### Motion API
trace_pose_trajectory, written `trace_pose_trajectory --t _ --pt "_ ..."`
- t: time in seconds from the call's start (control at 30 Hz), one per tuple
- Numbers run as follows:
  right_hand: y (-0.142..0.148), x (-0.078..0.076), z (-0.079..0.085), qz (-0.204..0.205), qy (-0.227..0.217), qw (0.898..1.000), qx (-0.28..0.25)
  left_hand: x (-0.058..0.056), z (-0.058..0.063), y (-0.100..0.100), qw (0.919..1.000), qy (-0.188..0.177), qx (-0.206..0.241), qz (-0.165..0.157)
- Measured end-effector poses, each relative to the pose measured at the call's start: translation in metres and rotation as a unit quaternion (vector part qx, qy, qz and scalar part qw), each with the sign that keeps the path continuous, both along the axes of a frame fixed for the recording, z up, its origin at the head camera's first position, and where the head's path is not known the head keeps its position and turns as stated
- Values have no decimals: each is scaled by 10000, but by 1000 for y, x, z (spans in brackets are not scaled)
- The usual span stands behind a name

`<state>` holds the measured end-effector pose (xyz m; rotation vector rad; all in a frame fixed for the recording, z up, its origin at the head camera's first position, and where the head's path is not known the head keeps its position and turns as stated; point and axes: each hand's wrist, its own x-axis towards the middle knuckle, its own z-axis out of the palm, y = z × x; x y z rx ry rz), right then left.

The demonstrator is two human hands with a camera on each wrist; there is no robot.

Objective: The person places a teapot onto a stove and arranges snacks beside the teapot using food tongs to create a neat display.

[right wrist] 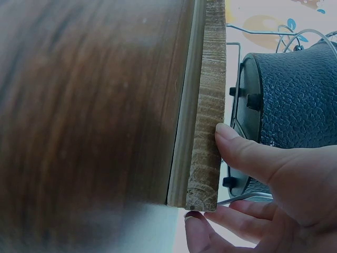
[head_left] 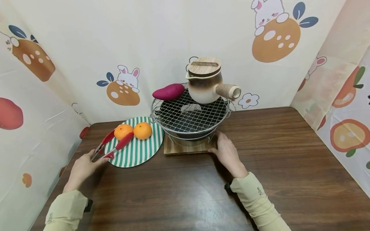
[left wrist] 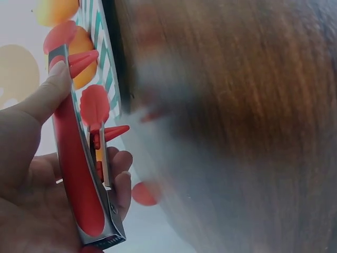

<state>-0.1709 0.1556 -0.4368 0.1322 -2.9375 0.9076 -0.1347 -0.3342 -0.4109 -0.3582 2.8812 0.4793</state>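
Observation:
My left hand [head_left: 82,170] grips a pair of metal tongs [left wrist: 79,168] with red heads and red handle covers. The spread red heads lie on either side of the near part of the left orange mandarin [head_left: 123,131]. A second mandarin [head_left: 143,131] sits just right of it, both on a round green-and-white striped mat [head_left: 136,156]. My right hand [head_left: 228,154] holds the near right corner of a square wooden board [head_left: 188,149], thumb on its front edge and fingers along its side. On that board stands a black round stove [right wrist: 300,100] in a wire frame.
A round wire grill rack [head_left: 188,125] tops the stove. A purple sweet potato [head_left: 169,92] lies at its back left, and a ceramic teapot [head_left: 203,89] with a wooden lid and wrapped side handle stands at its back right. Printed cloth [head_left: 179,32] hangs behind the brown table [head_left: 173,192].

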Motion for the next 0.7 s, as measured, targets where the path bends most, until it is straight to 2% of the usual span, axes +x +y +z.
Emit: trace_pose_trajectory --t 0.43,0.7 --pt "-1 0 0 -24 36 10000 20 0 -1 2 9995 -59 3 308" --pt "0 0 0 -22 23 10000 -7 3 1 4 9991 157 23 386"
